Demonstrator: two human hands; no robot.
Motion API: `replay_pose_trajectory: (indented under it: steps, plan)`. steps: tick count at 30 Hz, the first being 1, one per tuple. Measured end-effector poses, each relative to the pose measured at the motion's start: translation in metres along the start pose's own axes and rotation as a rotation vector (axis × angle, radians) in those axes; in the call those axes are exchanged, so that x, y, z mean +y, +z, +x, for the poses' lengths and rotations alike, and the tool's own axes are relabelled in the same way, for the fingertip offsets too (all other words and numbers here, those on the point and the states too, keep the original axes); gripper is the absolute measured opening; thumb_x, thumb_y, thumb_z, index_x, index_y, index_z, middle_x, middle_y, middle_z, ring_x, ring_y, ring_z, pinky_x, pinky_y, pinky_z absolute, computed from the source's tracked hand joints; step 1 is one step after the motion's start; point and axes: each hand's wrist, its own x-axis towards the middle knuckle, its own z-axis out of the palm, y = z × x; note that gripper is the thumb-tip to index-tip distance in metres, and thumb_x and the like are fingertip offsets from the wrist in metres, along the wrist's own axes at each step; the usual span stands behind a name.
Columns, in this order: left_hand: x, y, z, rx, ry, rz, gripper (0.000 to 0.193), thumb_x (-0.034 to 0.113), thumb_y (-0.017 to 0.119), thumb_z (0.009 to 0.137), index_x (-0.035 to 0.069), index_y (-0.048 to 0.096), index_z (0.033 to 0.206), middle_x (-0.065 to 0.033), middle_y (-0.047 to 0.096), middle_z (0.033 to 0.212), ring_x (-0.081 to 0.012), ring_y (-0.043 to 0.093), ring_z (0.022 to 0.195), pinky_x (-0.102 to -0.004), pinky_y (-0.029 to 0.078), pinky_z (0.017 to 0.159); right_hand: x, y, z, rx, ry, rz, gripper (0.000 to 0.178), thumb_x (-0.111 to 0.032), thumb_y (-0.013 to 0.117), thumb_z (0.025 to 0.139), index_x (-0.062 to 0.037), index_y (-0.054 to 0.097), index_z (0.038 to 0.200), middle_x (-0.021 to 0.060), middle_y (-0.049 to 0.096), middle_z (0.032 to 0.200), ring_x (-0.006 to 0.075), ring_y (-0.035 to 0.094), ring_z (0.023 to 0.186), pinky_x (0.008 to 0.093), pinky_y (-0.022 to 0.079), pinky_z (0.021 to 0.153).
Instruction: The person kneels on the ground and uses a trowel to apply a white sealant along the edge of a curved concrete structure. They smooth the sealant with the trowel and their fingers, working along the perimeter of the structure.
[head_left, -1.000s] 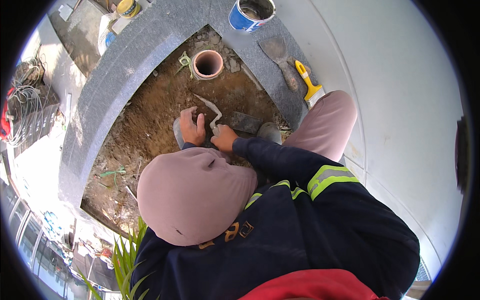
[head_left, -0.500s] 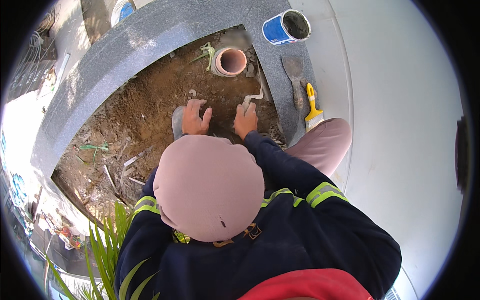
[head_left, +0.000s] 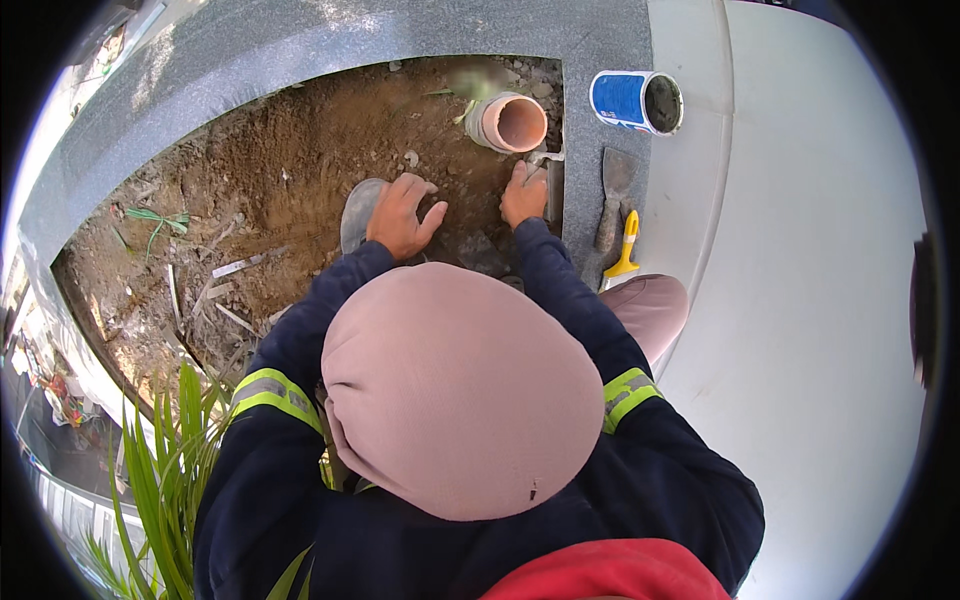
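My right hand [head_left: 524, 197] is closed around the handle of a small tool with a pale, sharply bent shank [head_left: 543, 157]; its far end is hard to make out. It works beside an orange clay-coloured pipe [head_left: 518, 123] standing upright in the soil [head_left: 300, 150], near the stone border. My left hand [head_left: 400, 218] is open, holding nothing, thumb and fingers apart, just right of my grey shoe tip [head_left: 360, 215]. My bent knee [head_left: 460, 390] in pink trousers fills the middle and hides the ground under it.
A grey stone border [head_left: 585, 200] curves round the soil. On its right side are a blue-and-white can [head_left: 640, 102] with grey contents, a scraper [head_left: 617, 180] and a yellow-handled brush [head_left: 627, 245]. A white wall panel [head_left: 800, 250] rises at right; green leaves [head_left: 160, 480] reach in at lower left.
My view has shifted, so the pipe and can appear further right. My right hand has moved with the tool nearer the pipe's base. My left hand stays open beside the shoe.
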Motion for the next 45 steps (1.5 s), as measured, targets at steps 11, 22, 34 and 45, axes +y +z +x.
replay_pose_trajectory:
  steps: [11, 22, 34, 45]
  plan:
    - [-0.006, -0.003, -0.003, 0.013, 0.003, 0.022, 0.033, 0.033, 0.071, 0.09, 0.004, 0.068, 0.106, -0.0111, 0.062, 0.105, -0.0315, 0.059, 0.102, -0.0423, 0.043, 0.088, -0.018, -0.034, -0.048, -0.287, -0.013, 0.24, 0.034, -0.017, 0.067, 0.095, 0.0055, 0.045, 0.108, 0.0143, 0.059, 0.073, 0.0226, 0.061, 0.048, 0.0378, 0.047, 0.042]
    - [-0.004, -0.009, -0.004, 0.01, -0.035, -0.008, 0.033, 0.033, 0.071, 0.09, 0.004, 0.068, 0.104, -0.0108, 0.063, 0.103, -0.032, 0.06, 0.1, -0.0423, 0.044, 0.088, -0.042, -0.018, -0.019, -0.175, 0.124, 0.274, 0.026, -0.009, 0.067, 0.089, 0.0027, 0.048, 0.103, 0.0134, 0.058, 0.073, 0.024, 0.06, 0.051, 0.04, 0.05, 0.045]
    - [-0.002, -0.003, 0.001, -0.04, -0.023, -0.015, 0.025, 0.026, 0.073, 0.087, 0.006, 0.068, 0.101, -0.0111, 0.063, 0.103, -0.0338, 0.06, 0.097, -0.0425, 0.045, 0.086, -0.024, -0.05, -0.039, -0.487, 0.107, 0.376, 0.027, -0.012, 0.067, 0.088, 0.0032, 0.048, 0.101, 0.0179, 0.06, 0.075, 0.0293, 0.065, 0.058, 0.0441, 0.052, 0.052]
    - [-0.002, -0.002, -0.001, -0.048, -0.031, -0.009, 0.024, 0.026, 0.073, 0.087, 0.006, 0.068, 0.1, -0.01, 0.064, 0.101, -0.0332, 0.06, 0.094, -0.0414, 0.045, 0.083, -0.017, -0.002, -0.01, -0.026, 0.013, 0.12, 0.043, -0.022, 0.07, 0.085, 0.0092, 0.053, 0.109, 0.0357, 0.066, 0.104, 0.053, 0.064, 0.103, 0.055, 0.05, 0.092]
